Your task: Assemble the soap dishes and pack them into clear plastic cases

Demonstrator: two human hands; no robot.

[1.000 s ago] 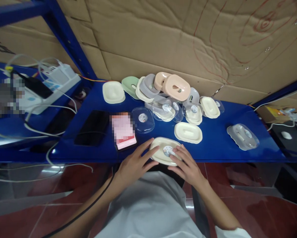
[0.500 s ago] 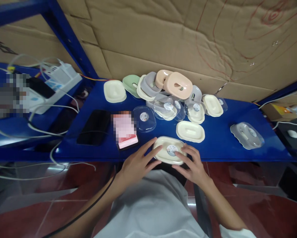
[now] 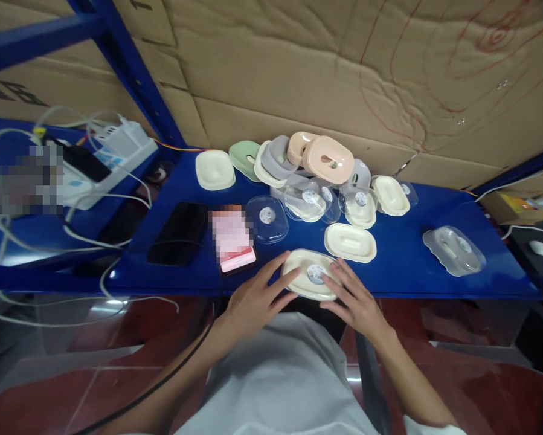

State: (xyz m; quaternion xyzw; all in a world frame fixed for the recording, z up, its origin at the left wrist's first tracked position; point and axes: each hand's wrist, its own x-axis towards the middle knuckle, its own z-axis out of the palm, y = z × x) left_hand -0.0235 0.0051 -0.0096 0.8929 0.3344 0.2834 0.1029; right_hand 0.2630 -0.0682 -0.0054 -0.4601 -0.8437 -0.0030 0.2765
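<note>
At the front edge of the blue table, a cream soap box (image 3: 301, 263) with a clear lid and a round sticker lies between my hands. My left hand (image 3: 257, 296) grips its left end, fingers spread over the lid and thumb at the near side. On the right end, my right hand (image 3: 355, 299) holds it likewise, with fingertips beside the sticker. Just beyond sits a cream tray (image 3: 350, 242) with a raised oval centre. A clear lid (image 3: 266, 229) with a sticker lies to the left of it.
Peach soap boxes (image 3: 329, 158), grey and green pieces and clear lids are heaped at the back. A cream dish (image 3: 215, 170) lies back left. Two phones, one dark (image 3: 177, 234) and one lit (image 3: 237, 261), lie left. A clear-lidded piece (image 3: 455, 251) sits right. Cables (image 3: 103, 244) trail at left.
The view has shifted slightly, so the table contents appear a little further right. Both hands stay on the soap box; the right fingers look somewhat straighter and closer together.
</note>
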